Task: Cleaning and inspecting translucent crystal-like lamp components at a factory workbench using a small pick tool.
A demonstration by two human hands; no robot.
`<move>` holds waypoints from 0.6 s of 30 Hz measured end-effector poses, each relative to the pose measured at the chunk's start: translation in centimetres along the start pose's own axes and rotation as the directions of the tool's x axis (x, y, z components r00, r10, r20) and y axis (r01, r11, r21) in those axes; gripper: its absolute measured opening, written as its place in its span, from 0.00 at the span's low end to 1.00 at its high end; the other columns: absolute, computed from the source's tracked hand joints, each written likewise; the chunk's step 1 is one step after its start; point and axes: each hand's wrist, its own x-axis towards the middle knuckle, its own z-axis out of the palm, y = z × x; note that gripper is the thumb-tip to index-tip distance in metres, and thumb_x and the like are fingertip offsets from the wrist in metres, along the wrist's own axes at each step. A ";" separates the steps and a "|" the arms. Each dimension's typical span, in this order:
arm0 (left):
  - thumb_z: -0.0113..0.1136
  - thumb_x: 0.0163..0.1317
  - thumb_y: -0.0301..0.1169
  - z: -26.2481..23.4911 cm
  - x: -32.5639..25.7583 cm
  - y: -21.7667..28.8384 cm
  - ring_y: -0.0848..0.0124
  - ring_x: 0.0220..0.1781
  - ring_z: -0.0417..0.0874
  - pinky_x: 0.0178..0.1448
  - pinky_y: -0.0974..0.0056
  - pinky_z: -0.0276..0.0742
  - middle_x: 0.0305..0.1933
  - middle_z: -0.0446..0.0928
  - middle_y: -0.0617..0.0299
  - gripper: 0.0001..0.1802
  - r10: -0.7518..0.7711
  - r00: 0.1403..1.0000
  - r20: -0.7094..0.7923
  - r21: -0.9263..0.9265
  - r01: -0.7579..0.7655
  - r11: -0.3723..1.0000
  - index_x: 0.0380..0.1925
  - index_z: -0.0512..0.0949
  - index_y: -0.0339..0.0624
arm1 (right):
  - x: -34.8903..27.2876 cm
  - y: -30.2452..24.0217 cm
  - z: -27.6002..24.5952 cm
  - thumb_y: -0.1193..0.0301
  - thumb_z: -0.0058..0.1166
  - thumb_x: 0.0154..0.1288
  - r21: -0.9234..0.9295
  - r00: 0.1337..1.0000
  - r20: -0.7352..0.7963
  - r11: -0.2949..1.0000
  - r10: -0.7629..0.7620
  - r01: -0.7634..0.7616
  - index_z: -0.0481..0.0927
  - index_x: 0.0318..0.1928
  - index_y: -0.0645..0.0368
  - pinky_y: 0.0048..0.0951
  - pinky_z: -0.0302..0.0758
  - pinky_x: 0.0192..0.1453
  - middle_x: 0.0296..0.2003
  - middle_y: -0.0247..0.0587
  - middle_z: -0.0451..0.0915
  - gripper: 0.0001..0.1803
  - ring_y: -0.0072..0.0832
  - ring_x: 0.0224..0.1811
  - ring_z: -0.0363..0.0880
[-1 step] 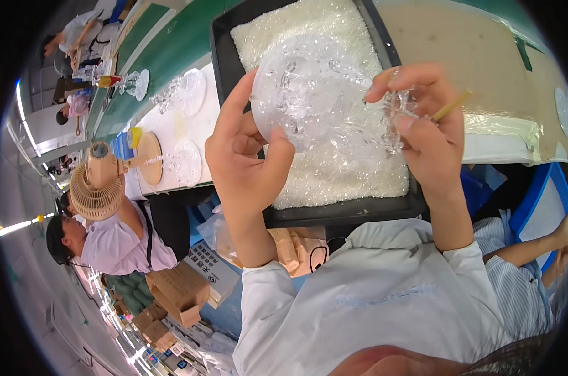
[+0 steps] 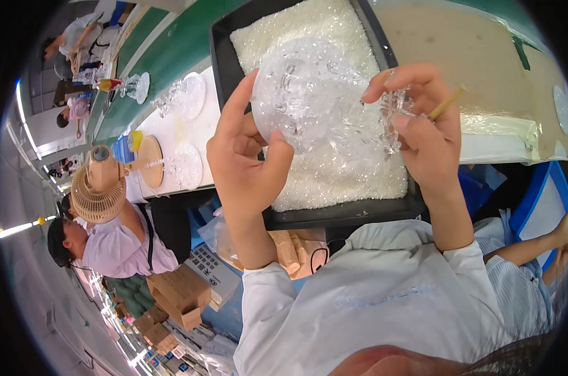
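Observation:
My left hand (image 2: 243,156) grips the left edge of a round clear glass dish (image 2: 309,94) and holds it tilted above a black tray (image 2: 340,216). The tray is filled with small clear beads (image 2: 353,175). My right hand (image 2: 425,135) is at the dish's right edge. Its fingers pinch a small clear crystal piece (image 2: 396,116) against the rim. A thin yellowish stick (image 2: 447,103) pokes out between the same fingers.
A white table at the left carries clear glass dishes (image 2: 187,97) and a wooden disc (image 2: 151,161). A seated person (image 2: 108,247) is beside a beige fan (image 2: 96,188). Cardboard boxes (image 2: 177,291) stand below. A brown board (image 2: 459,56) lies right of the tray. Another person's arm (image 2: 534,247) shows at the right.

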 end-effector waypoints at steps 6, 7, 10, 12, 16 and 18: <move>0.52 0.53 0.14 0.8 1.2 -0.2 0.73 0.42 0.83 0.46 0.71 0.77 0.42 0.82 0.52 0.33 0.019 1.000 0.024 -0.188 -0.014 0.982 0.63 0.62 0.26 | 0.6 -0.7 0.1 0.78 0.44 0.54 0.072 0.994 -0.103 0.997 0.022 -0.014 0.69 0.56 0.61 0.17 0.65 0.35 0.44 0.45 0.80 0.25 0.14 0.35 0.70; 0.53 0.54 0.15 0.7 1.4 -0.1 0.72 0.42 0.83 0.47 0.71 0.77 0.43 0.82 0.51 0.33 0.022 1.000 0.012 -0.181 -0.020 0.983 0.63 0.62 0.26 | 0.6 -0.5 0.3 0.78 0.44 0.54 0.087 0.995 -0.096 0.995 -0.038 0.046 0.67 0.57 0.60 0.17 0.66 0.37 0.44 0.46 0.80 0.27 0.15 0.35 0.70; 0.55 0.55 0.17 0.5 1.4 0.2 0.72 0.43 0.83 0.49 0.70 0.77 0.44 0.82 0.50 0.30 0.027 1.000 -0.013 -0.257 -0.029 0.966 0.61 0.63 0.25 | 0.5 -0.7 0.2 0.78 0.45 0.53 0.103 0.993 -0.071 0.990 -0.092 0.099 0.66 0.59 0.61 0.18 0.66 0.39 0.44 0.47 0.80 0.29 0.17 0.36 0.72; 0.56 0.56 0.18 0.0 1.4 0.0 0.72 0.43 0.82 0.49 0.70 0.77 0.44 0.82 0.50 0.28 0.027 0.999 -0.026 -0.329 -0.034 0.944 0.59 0.65 0.24 | 0.5 -0.6 0.2 0.79 0.45 0.52 0.111 0.995 -0.051 0.989 -0.088 0.093 0.67 0.59 0.62 0.18 0.67 0.40 0.44 0.48 0.80 0.29 0.18 0.37 0.72; 0.59 0.57 0.20 -0.3 1.1 -0.2 0.73 0.41 0.83 0.48 0.70 0.77 0.40 0.83 0.51 0.20 0.089 0.995 -0.035 -0.238 -0.095 0.967 0.50 0.74 0.23 | 0.4 -0.3 0.2 0.81 0.44 0.51 0.041 0.984 -0.022 0.983 -0.175 0.176 0.69 0.56 0.65 0.18 0.67 0.39 0.43 0.48 0.81 0.27 0.18 0.38 0.74; 0.60 0.56 0.21 -0.3 0.8 0.1 0.73 0.40 0.83 0.47 0.70 0.78 0.38 0.84 0.51 0.18 0.054 0.996 -0.073 -0.190 -0.067 0.979 0.47 0.76 0.23 | 0.1 -0.5 0.0 0.82 0.44 0.50 0.026 0.978 -0.005 0.977 -0.211 0.211 0.70 0.55 0.66 0.18 0.67 0.38 0.42 0.49 0.81 0.26 0.19 0.37 0.75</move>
